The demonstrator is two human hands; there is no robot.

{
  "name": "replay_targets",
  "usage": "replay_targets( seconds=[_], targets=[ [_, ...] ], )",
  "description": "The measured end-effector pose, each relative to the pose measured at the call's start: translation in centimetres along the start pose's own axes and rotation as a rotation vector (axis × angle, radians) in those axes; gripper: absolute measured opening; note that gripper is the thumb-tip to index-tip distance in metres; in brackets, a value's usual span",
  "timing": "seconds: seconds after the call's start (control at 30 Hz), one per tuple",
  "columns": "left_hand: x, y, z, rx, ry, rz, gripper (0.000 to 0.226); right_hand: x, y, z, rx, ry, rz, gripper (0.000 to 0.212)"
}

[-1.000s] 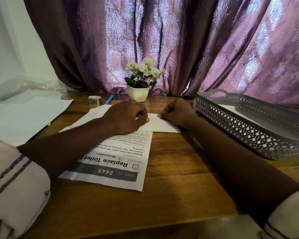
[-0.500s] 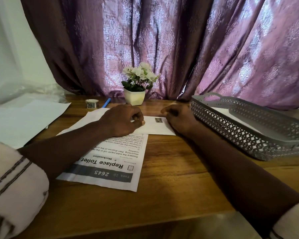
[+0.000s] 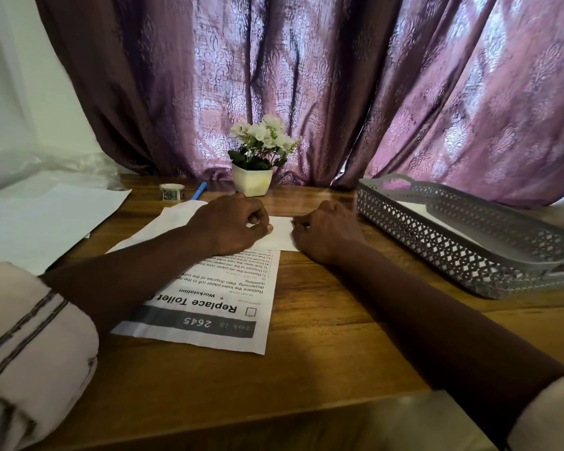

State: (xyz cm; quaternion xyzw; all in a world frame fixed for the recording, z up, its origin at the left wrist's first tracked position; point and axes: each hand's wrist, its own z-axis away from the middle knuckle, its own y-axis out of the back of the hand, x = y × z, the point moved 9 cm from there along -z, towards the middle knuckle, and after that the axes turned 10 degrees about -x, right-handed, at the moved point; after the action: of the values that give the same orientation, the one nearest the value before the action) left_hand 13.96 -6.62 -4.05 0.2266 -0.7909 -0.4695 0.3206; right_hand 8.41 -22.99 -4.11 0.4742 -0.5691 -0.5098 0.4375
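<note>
The small white sheet (image 3: 282, 235) lay flat on the worktop (image 3: 323, 336), at the middle of the view, its near edge overlapping the far end of a printed sheet (image 3: 209, 307) headed "Replace Toilet". The left hand (image 3: 232, 227) sat at the sheet's 9 o'clock side, knuckles up, fingers (image 3: 258, 216) curled tight and close together, with the thumb tip and forefinger tip meeting on the sheet's left edge in a pinch. The right hand (image 3: 326, 232) covered the 3 o'clock edge, its fingers (image 3: 302, 220) bent and pressed together with their tips down on the paper; whether they pinched the edge or only pressed it could not be told. Only a narrow strip of the sheet showed between the two hands. A plain white paper (image 3: 176, 219) ran out from under the left hand towards 9 o'clock. At 12 o'clock from the sheet stood a white pot of pale flowers (image 3: 251, 182); at 11 o'clock lay a blue pen (image 3: 198, 190) and, just beside it, a small tape roll (image 3: 171, 192). At 3 o'clock a grey lattice tray (image 3: 469, 252) stood near the right hand, with paper lying in it. More loose papers (image 3: 46, 216) lay well apart at 9 o'clock, and a purple curtain (image 3: 306, 76) hung behind it all.
</note>
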Motion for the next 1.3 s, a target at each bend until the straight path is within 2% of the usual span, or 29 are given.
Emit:
replay_targets(
  seconds=[0.4,0.53,0.63,0.73,0.87,1.13,1.2,1.3],
  targets=[
    [-0.3,-0.3,-0.1,-0.034,0.015,0.057,0.023,-0.5,-0.7,1.0,-0.109,0.011,0.153,0.073],
    [-0.5,-0.5,-0.2,-0.049,0.030,0.051,0.025,-0.7,-1.0,1.3,-0.087,0.079,0.054,0.073],
    [-0.6,-0.4,-0.3,-0.035,0.036,0.032,0.022,-1.4,-2.0,0.9,-0.199,0.155,0.009,0.078],
    [-0.6,-0.4,-0.3,-0.035,0.040,0.032,0.021,-0.9,-2.7,0.4,-0.258,0.095,-0.010,0.090],
    [-0.6,-0.5,-0.3,-0.044,0.045,0.032,0.020,-0.6,-2.8,0.3,-0.240,0.088,-0.010,0.092],
    [-0.3,-0.3,0.0,-0.066,0.058,0.033,0.021,-1.2,-2.6,0.5,-0.243,0.189,-0.023,0.075],
    [-0.3,-0.2,0.1,-0.064,0.052,0.035,0.022,-1.1,-2.3,0.8,-0.198,0.221,-0.113,0.073],
    [0.2,0.3,0.4,-0.025,0.036,-0.034,0.037,0.3,-0.7,0.7,0.004,0.216,-0.431,0.080]
  ],
)
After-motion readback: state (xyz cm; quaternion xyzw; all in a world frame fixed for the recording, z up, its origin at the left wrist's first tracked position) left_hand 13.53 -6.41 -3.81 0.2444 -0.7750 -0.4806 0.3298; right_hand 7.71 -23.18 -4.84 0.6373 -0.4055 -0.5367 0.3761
